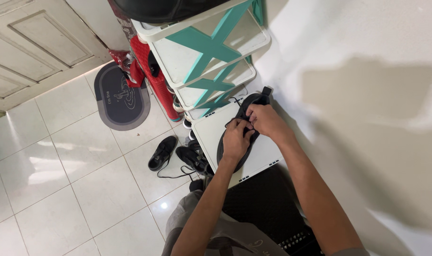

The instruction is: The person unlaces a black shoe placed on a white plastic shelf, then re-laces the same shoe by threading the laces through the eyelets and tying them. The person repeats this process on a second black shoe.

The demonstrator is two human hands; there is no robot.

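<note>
Grey oval floor mat [121, 97] by the cream panelled door [31, 45]. Pair of black lace-up shoes [178, 156] loose on the white tiled floor [59, 189], laces trailing. White-and-teal plastic shoe rack [206, 61], tiered. Black lace-up shoe [246, 128] lying on the white lower shelf [265, 156]; left hand [236, 140] and right hand [265, 119] both on it, fingers closed pinching its laces. Lacing in progress; no finished bow visible, floor pair untouched.

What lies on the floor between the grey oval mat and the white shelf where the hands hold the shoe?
In the head view, a pair of black shoes lies on the white tiles between the mat and the shelf.
</note>
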